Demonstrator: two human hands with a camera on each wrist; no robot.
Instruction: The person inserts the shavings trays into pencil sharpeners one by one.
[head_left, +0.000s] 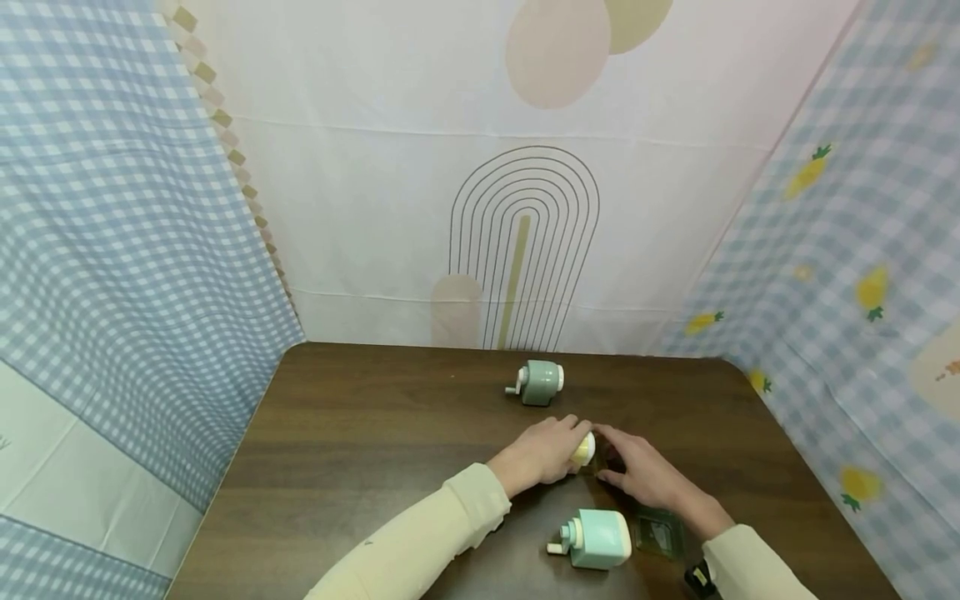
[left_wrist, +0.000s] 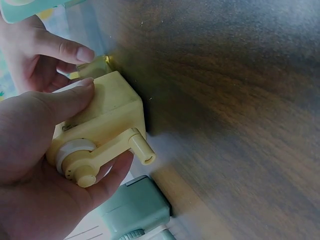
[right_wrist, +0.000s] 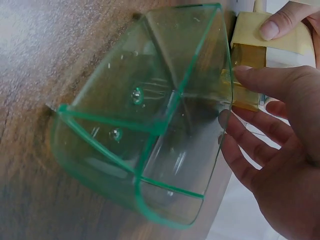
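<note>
My left hand (head_left: 551, 450) grips a yellow hand-crank pencil sharpener (left_wrist: 112, 102), its thumb along one side and fingers beneath. The crank with its small knob (left_wrist: 143, 150) points away from my right hand. At the other end, my right hand (right_wrist: 285, 125) pinches a see-through amber shavings drawer (right_wrist: 250, 97) between thumb and fingers. The drawer lies against the sharpener's body, partly covered by the fingers. Nearer to me is a mint-green pencil sharpener (head_left: 602, 537), and a darker green one (head_left: 540, 383) stands farther back.
Below my right forearm lies a see-through green drawer (head_left: 660, 533) on the brown wooden table (head_left: 360, 458), beside the mint-green sharpener. A white patterned cloth (head_left: 375, 217) hangs along the back edge, with blue checked cloth (head_left: 127, 208) at the sides.
</note>
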